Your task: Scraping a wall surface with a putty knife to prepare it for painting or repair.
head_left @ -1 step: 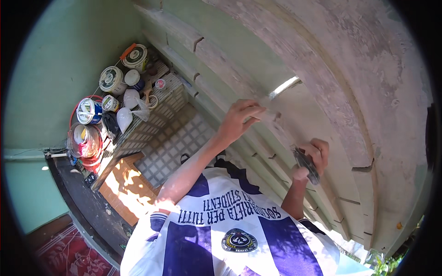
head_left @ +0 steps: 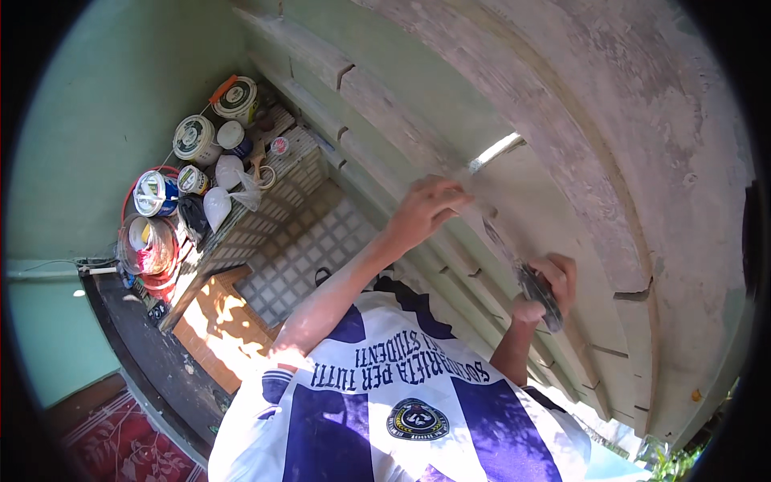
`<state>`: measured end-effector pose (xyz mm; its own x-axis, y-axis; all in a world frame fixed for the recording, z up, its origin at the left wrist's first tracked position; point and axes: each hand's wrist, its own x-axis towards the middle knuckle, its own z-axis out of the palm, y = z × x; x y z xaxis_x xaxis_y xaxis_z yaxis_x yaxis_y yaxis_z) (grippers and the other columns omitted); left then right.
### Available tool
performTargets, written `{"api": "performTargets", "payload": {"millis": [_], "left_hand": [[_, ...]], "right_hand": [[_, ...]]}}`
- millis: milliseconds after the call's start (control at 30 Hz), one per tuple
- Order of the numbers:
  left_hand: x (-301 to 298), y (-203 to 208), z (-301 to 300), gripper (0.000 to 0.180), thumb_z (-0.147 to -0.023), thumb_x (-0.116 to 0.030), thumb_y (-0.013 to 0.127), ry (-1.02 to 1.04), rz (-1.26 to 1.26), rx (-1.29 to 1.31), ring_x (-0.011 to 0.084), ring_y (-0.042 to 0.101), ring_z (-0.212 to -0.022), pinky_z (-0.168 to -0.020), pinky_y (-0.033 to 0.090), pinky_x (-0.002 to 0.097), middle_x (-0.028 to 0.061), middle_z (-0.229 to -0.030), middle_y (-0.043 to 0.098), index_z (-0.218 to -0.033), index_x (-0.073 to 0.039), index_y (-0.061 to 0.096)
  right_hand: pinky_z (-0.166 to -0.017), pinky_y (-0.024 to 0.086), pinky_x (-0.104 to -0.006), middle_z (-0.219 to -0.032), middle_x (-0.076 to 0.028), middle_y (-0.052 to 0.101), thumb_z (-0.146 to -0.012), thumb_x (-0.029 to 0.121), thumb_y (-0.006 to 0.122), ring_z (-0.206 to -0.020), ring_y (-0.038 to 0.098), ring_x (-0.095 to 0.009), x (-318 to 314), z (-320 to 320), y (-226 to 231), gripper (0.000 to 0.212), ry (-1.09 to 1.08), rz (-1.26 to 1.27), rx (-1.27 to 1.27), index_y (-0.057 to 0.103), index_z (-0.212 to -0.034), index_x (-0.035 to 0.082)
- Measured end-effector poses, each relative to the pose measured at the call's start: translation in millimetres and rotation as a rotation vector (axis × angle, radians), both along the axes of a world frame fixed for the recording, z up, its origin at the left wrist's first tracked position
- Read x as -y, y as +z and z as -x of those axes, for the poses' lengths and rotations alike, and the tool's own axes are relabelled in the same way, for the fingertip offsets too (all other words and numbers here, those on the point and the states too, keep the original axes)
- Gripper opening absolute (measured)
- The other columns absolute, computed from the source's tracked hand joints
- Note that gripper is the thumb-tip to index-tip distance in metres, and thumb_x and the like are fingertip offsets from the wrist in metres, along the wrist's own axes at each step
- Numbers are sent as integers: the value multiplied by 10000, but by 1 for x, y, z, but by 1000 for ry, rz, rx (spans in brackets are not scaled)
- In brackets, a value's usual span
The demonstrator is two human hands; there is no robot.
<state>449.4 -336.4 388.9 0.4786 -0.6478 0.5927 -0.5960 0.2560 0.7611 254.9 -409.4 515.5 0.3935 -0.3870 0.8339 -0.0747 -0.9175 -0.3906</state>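
My right hand [head_left: 556,277] is closed around the dark handle of a narrow-bladed tool [head_left: 536,291]. Its blade slants up and left toward my left hand; blur hides its exact kind. My left hand [head_left: 427,213] is closed, thumb and fingers pinched together beside a pale wooden slat [head_left: 385,108]. Whether anything small sits between those fingers I cannot make out. Both hands are in front of a pale green wall panel [head_left: 554,189] with long slats, several of them cut by dark notches. A bright gap [head_left: 494,153] shows just above my left hand.
At the left, a ledge [head_left: 281,173] carries lidded paint buckets [head_left: 195,139], tied bags of white powder [head_left: 217,207], a tape roll [head_left: 267,177] and a brush. Below are a tiled floor [head_left: 281,269] and a brown board [head_left: 221,321]. A thick curved beam [head_left: 594,153] spans the right.
My left hand has shifted slightly right. The tool in my right hand has tilted, and its blade shows more clearly between my hands.
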Motion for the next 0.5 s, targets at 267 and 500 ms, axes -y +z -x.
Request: {"api": "performTargets", "payload": {"millis": [267,500], "left_hand": [[73,4,55,363,-774,-132,595,-263,62,656,178,528,-1109,-979,437,354,-56,-1157,573,-1107,-262,660],[96,-20,79,288,-754,-233,599,-67,28,825,176,462,-1131,-967,386,436,-73,-1070,534,-1034,-275,649]], "right_hand": [[-548,435,-328,-721,-113,544,-882,600,523,-646,566,-228,-22,49,32,602,-116,-63,48,589,-767,13],[-527,431,-348,-641,-86,505,-904,392,635,-545,511,-195,27,-16,0,434,619,-287,115,485,-727,25]]}}
